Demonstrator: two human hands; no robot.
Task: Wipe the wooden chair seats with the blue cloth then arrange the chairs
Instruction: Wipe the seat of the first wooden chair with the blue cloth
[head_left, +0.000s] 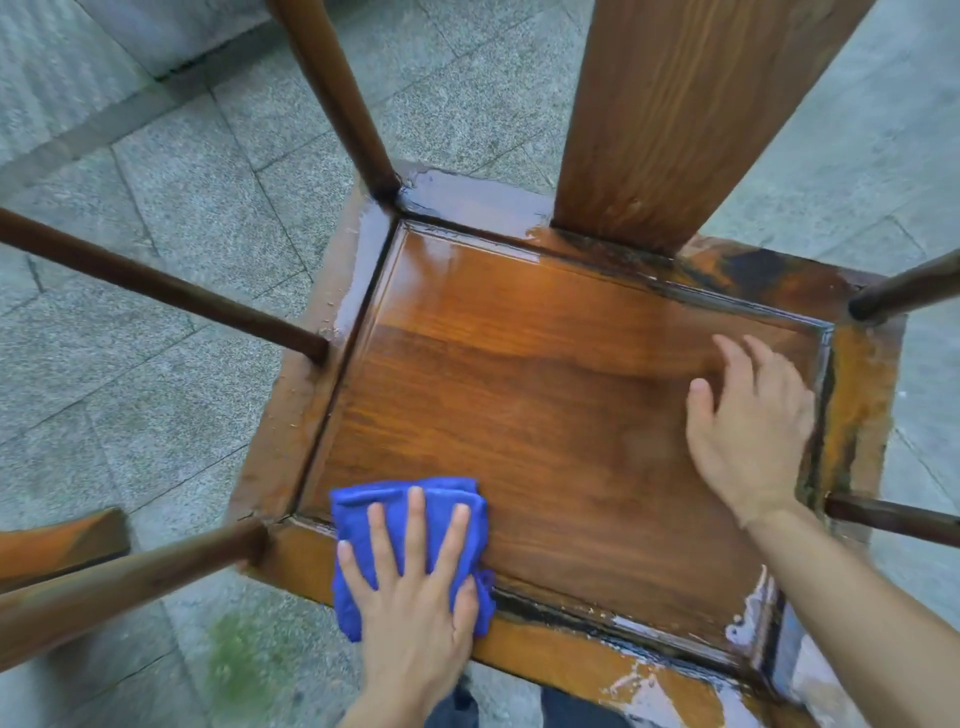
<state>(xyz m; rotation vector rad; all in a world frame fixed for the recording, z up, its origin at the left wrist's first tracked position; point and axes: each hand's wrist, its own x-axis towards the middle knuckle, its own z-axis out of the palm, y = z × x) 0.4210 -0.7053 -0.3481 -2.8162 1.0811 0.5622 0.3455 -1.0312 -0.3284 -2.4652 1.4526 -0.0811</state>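
Note:
A wooden chair seat (545, 395) fills the middle of the view, its recessed panel glossy and its frame wet along the far and left edges. A folded blue cloth (363, 519) lies on the seat's near left corner. My left hand (415, 587) presses flat on the cloth with fingers spread. My right hand (748, 426) rests on the right side of the seat panel, fingers apart, holding nothing. The chair's broad back splat (685, 114) rises at the far edge.
Round dark wooden rails (156, 288) and posts (337, 98) surround the seat on the left, far and right sides. Part of another wooden piece (57, 545) shows at the left. Grey stone paving (156, 182) lies all around, with a green patch near the bottom.

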